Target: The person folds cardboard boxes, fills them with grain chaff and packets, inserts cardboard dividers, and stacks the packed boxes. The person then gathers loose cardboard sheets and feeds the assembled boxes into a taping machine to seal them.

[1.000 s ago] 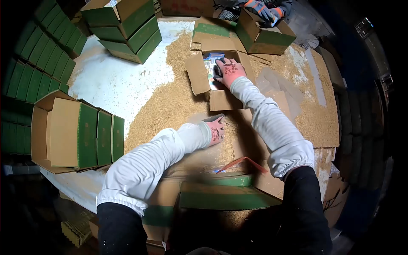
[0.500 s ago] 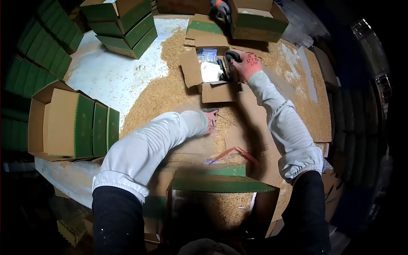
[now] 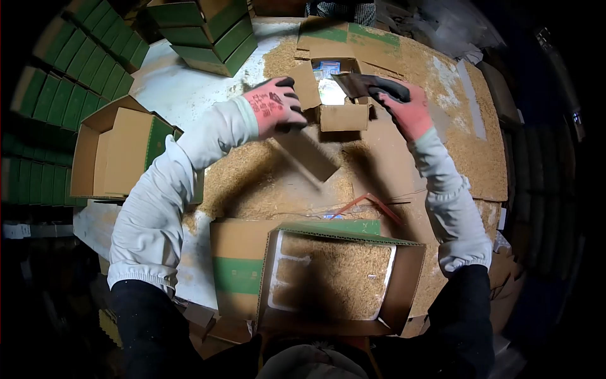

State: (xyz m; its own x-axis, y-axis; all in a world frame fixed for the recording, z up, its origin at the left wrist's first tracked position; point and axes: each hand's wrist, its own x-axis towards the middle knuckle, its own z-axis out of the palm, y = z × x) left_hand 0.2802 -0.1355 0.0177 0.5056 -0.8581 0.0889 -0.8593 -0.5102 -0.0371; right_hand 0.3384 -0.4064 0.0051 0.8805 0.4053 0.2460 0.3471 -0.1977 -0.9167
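My left hand (image 3: 271, 108), in a pink glove with black fingertips, is closed above the table. From its fingers a flat brown cardboard strip (image 3: 309, 156) slants down to the right, a little blurred. My right hand (image 3: 407, 106), gloved alike, pinches a thin dark flat piece (image 3: 355, 86) whose exact kind I cannot make out. That piece hangs over the right side of a small open carton (image 3: 344, 119). Inside the carton lie blue printed packets (image 3: 327, 67) and something white (image 3: 331, 92).
Nearest me stands an open green-and-brown box (image 3: 413, 278) with wood shavings (image 3: 341, 268) inside. A bent red strap (image 3: 369, 202) lies behind it. Green boxes (image 3: 205, 44) are stacked at the far left, and an open carton (image 3: 123, 151) sits left. Shavings cover much of the table.
My left hand has risen off the table to the left, now with the cardboard strip. My right hand has come out of the carton with the dark piece. Another person's gloved hand and a far box have gone.
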